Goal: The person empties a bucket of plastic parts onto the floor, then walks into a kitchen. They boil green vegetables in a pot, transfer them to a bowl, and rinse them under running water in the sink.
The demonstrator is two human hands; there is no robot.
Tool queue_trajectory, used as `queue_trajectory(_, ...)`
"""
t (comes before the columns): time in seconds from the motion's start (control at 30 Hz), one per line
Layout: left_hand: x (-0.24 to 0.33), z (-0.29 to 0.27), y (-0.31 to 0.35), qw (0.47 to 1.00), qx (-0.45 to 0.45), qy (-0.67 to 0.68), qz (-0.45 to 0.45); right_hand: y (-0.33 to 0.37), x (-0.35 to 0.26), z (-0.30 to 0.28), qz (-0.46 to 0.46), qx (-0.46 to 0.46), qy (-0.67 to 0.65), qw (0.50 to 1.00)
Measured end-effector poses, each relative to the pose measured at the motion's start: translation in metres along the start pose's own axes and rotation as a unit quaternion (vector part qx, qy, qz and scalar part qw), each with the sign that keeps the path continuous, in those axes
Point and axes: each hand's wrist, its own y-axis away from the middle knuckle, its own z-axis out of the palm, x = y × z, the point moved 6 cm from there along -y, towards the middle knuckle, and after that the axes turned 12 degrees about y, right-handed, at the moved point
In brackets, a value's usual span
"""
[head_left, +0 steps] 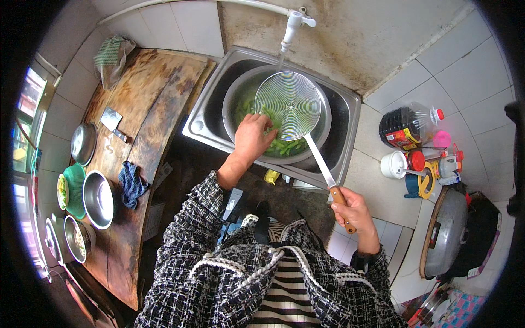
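Observation:
My right hand grips the wooden handle of a round wire skimmer. The skimmer's mesh is over a large metal basin that sits in the steel sink. Green vegetable pieces, slender and pod-like, lie in water in the basin, partly hidden under the mesh. At the left edge of the skimmer is my left hand, its fingers curled with bits of green at the tips. Above the basin a white tap runs a thin stream of water.
A wooden board table on the left bears a cleaver, a blue cloth, metal bowls and a green basket. On the right stand a dark sauce jug, several seasoning containers and a large lidded pan.

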Motion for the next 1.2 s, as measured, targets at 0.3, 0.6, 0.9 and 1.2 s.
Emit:
queue_trajectory(0.3, 0.003, -0.017, 0.011, 0.927, -0.046, 0.333, -0.164, -0.009, 0.006, -0.004, -0.015, 0.007, 0.010, 1.000)
queue_trajectory(0.6, 0.183, -0.173, 0.058, 0.702, -0.173, 0.636, 0.269, -0.025, 0.024, -0.014, -0.010, 0.099, 0.082, 0.992)
queue_trajectory(0.9, 0.212, -0.239, 0.095, 0.612, -0.035, 0.654, 0.443, -0.045, 0.018, -0.010, -0.012, 0.100, 0.067, 0.993)
queue_trajectory(1.2, 0.097, -0.226, 0.110, 0.778, 0.082, 0.617, 0.084, -0.065, 0.026, -0.020, -0.010, 0.081, 0.102, 0.991)
